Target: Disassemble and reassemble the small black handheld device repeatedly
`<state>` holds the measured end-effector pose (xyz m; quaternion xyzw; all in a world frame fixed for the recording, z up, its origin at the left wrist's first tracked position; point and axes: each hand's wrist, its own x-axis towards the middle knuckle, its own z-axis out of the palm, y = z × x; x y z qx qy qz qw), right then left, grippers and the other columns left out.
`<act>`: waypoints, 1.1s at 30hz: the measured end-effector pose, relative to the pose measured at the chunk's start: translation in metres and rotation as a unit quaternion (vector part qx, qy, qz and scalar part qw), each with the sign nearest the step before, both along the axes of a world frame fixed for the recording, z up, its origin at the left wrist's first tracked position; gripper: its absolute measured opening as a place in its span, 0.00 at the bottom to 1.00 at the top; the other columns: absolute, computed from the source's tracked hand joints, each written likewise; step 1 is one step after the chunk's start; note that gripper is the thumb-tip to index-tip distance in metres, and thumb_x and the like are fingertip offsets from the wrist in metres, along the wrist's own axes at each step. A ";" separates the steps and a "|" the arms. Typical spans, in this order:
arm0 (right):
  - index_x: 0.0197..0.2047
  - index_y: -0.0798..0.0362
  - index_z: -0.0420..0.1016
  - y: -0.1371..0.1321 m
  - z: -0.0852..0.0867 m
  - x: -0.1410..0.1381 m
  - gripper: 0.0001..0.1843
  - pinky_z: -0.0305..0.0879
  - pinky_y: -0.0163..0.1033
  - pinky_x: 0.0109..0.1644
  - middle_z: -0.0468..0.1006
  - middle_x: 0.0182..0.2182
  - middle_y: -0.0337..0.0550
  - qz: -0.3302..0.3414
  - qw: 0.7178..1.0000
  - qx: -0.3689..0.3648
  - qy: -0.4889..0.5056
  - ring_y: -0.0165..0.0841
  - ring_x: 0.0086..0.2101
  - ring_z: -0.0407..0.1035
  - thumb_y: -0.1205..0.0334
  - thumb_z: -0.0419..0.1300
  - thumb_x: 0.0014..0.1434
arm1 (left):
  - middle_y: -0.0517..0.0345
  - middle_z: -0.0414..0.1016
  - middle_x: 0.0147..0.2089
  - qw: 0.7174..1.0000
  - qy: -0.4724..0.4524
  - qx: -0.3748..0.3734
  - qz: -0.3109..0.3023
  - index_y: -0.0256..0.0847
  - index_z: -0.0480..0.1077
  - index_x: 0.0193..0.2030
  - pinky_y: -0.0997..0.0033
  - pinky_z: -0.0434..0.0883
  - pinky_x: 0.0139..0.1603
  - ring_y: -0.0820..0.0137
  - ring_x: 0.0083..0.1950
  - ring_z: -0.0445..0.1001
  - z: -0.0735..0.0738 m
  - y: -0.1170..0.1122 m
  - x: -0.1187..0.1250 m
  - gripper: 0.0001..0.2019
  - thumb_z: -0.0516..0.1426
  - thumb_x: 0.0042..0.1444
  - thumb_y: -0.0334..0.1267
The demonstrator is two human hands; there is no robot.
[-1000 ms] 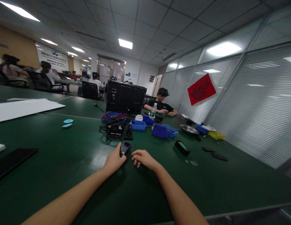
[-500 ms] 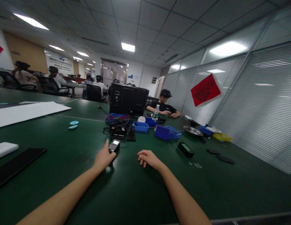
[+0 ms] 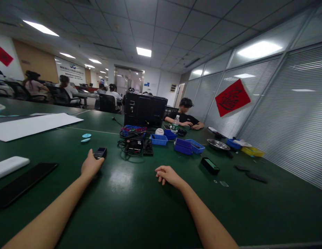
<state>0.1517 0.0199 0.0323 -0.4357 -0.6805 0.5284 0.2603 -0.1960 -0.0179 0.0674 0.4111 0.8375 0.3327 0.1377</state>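
Note:
My left hand (image 3: 91, 164) is wrapped round a small black device with a screen (image 3: 100, 153), thumb on its near side. The device is at or just above the green table (image 3: 140, 207); the exact gap cannot be told. My right hand (image 3: 167, 174) rests on the table to the right, its fingers loosely bent and a little apart, with nothing in them. Beyond my hands lie a black box-shaped unit with cables (image 3: 133, 143) and a black stand-like part (image 3: 148, 149). Two light blue pieces (image 3: 86, 138) lie beyond my left hand.
A black monitor (image 3: 145, 110) stands at the back, with blue trays (image 3: 159, 139), a baseball (image 3: 159, 131) and a bottle (image 3: 175, 125) near it. A metal bowl (image 3: 218, 145) and a green-and-black box (image 3: 210, 165) are right. A person (image 3: 185, 116) sits across.
My left hand has moved left with the device, away from the cabled unit. The right hand has stayed in place. The view has shifted slightly.

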 end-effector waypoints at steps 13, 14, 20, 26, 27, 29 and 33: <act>0.39 0.59 0.67 -0.005 0.007 -0.001 0.09 0.63 0.27 0.19 0.70 0.28 0.40 -0.001 1.000 -0.002 -0.010 0.24 0.23 0.67 0.67 0.53 0.53 | 0.44 0.63 0.57 0.988 -0.072 0.095 0.097 0.33 0.46 0.62 0.57 0.62 0.53 0.53 0.56 0.62 -0.014 0.010 -0.044 0.39 0.50 0.48 0.55; 0.39 0.59 0.67 -0.004 0.007 -0.001 0.09 0.63 0.27 0.18 0.70 0.28 0.40 -0.002 1.000 -0.002 -0.009 0.24 0.23 0.67 0.67 0.53 0.52 | 0.44 0.64 0.56 0.988 -0.074 0.099 0.098 0.33 0.50 0.61 0.58 0.62 0.53 0.54 0.56 0.62 -0.016 0.011 -0.044 0.36 0.49 0.50 0.53; 0.39 0.59 0.67 -0.001 0.002 -0.001 0.10 0.62 0.27 0.18 0.70 0.28 0.40 0.002 1.000 0.000 -0.003 0.25 0.23 0.67 0.67 0.53 0.52 | 0.44 0.65 0.56 0.995 -0.045 0.068 0.061 0.37 0.61 0.56 0.59 0.65 0.47 0.53 0.54 0.65 -0.022 0.017 -0.043 0.25 0.48 0.52 0.45; 0.39 0.59 0.67 0.000 0.000 -0.001 0.10 0.63 0.28 0.18 0.70 0.28 0.41 0.002 1.000 0.006 -0.013 0.26 0.23 0.68 0.67 0.53 0.52 | 0.46 0.67 0.54 0.997 -0.039 0.066 -0.024 0.37 0.61 0.56 0.64 0.66 0.46 0.58 0.51 0.68 -0.024 0.016 -0.023 0.26 0.49 0.50 0.43; 0.40 0.60 0.67 0.000 0.000 0.000 0.11 0.63 0.28 0.18 0.70 0.28 0.41 0.001 1.000 0.006 -0.014 0.25 0.23 0.67 0.67 0.53 0.52 | 0.46 0.68 0.53 0.996 -0.041 0.065 -0.038 0.37 0.61 0.56 0.65 0.66 0.45 0.59 0.50 0.68 -0.023 0.016 -0.017 0.26 0.49 0.49 0.42; 0.40 0.59 0.67 0.000 0.000 0.000 0.11 0.63 0.28 0.19 0.70 0.28 0.40 0.002 1.000 0.008 -0.013 0.25 0.23 0.67 0.67 0.53 0.52 | 0.48 0.69 0.52 0.995 -0.048 0.058 -0.068 0.37 0.61 0.55 0.67 0.66 0.44 0.61 0.49 0.69 -0.021 0.013 -0.005 0.25 0.50 0.49 0.40; 0.40 0.59 0.67 0.000 -0.001 0.000 0.11 0.63 0.28 0.19 0.70 0.28 0.40 0.008 1.000 0.013 -0.013 0.25 0.23 0.67 0.66 0.53 0.52 | 0.49 0.69 0.52 0.991 -0.045 0.039 -0.122 0.37 0.61 0.55 0.69 0.66 0.44 0.62 0.49 0.70 -0.018 0.007 0.021 0.26 0.50 0.48 0.40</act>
